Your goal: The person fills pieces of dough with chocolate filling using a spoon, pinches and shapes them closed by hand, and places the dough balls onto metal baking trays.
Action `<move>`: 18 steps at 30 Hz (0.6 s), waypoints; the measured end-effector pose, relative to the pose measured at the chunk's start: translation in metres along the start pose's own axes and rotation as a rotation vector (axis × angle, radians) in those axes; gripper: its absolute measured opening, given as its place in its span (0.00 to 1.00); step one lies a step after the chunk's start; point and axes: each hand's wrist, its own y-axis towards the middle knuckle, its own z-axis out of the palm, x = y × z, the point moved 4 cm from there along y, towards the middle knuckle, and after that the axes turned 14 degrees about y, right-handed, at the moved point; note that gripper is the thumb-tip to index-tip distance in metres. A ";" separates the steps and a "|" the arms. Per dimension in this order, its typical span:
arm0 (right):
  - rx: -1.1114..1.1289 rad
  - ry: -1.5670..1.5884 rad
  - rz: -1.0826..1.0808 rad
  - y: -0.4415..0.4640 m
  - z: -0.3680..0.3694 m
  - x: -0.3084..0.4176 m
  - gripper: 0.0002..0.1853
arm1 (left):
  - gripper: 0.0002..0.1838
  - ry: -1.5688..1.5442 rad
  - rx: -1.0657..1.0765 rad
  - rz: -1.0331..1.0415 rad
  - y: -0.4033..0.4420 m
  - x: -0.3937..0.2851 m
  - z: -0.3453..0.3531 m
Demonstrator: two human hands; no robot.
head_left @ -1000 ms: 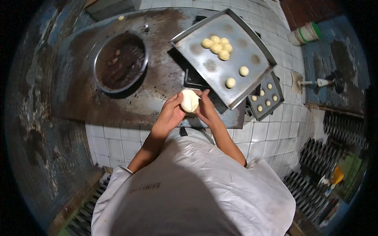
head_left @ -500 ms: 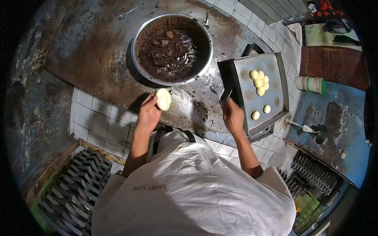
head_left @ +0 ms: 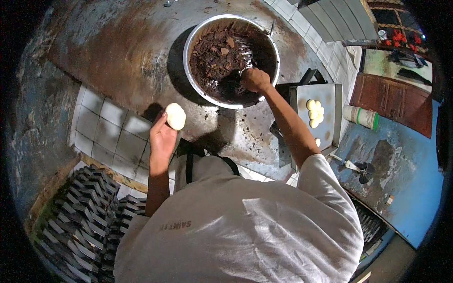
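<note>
My left hand (head_left: 163, 137) holds a pale, flattened round of dough (head_left: 176, 116) between thumb and fingers, over the table's front edge. My right hand (head_left: 256, 80) is a closed fist inside the right part of a large metal pot (head_left: 190, 79). Dark brown, crumbly filling (head_left: 218, 57) lies in the pot, with a few lighter chunks on top. Whatever the right fist grips is hidden beneath it. To the right, a metal baking tray (head_left: 337, 115) bears a cluster of pale dough balls (head_left: 313, 113), and my right forearm partly covers its near side.
The worn metal table (head_left: 132, 56) has dark crumbs scattered near its front edge. At the right, a white tub with a green rim (head_left: 361, 116) stands on a blue surface (head_left: 401, 174). Stacked dark metal racks (head_left: 80, 217) are at the lower left, beside a tiled wall (head_left: 113, 122).
My right hand has moved from beside the tray, where it held a thin metal tool, into the pot. The left hand still holds the dough. The camera view has shifted.
</note>
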 end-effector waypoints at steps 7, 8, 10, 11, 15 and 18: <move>0.098 0.275 -0.145 0.013 0.039 0.031 0.18 | 0.16 -0.029 0.057 0.039 0.008 0.007 0.004; 0.094 0.330 -0.196 0.015 0.046 0.031 0.18 | 0.15 -0.008 0.047 0.053 0.005 0.007 0.013; 0.142 0.672 -0.443 0.007 0.031 0.038 0.13 | 0.14 0.017 0.042 0.082 -0.001 0.007 0.025; 0.266 0.949 -0.322 -0.015 0.008 0.054 0.09 | 0.14 -0.008 0.048 0.068 -0.002 0.009 0.030; 0.405 1.369 -0.322 -0.098 -0.058 0.084 0.04 | 0.16 -0.033 0.071 0.068 -0.015 0.024 0.062; 0.375 1.369 -0.399 -0.167 -0.083 0.081 0.03 | 0.17 -0.072 0.151 0.044 -0.029 0.047 0.103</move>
